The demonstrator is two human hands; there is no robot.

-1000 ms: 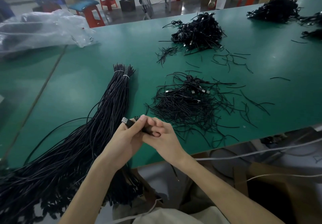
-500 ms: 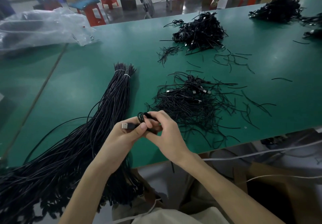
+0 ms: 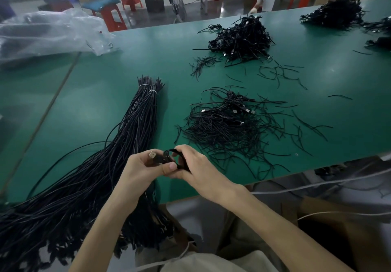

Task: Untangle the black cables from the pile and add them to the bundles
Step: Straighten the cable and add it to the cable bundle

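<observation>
Both my hands meet over the near edge of the green table (image 3: pixel 105 93). My left hand (image 3: pixel 141 168) pinches a coiled black cable (image 3: pixel 169 155) just behind its silver USB plug, which points up and left. My right hand (image 3: pixel 196 169) grips the small coil of the same cable from the right. To the left lie long straight bundles of black cables (image 3: pixel 127 144), tied with white bands at the far end and hanging over the table edge. A tangled pile of black cables (image 3: pixel 228 125) lies just beyond my right hand.
A bigger cable heap (image 3: pixel 243 38) sits farther back, another heap (image 3: pixel 334 13) at the far right. Loose cable offcuts (image 3: pixel 281 72) are scattered between them. A clear plastic bag (image 3: pixel 48 32) lies at the far left. Stools, a fan and a standing person are beyond the table.
The coiled cable has risen into view between my fingers. My right hand has turned and now wraps round the coil, and the plug tilts upward.
</observation>
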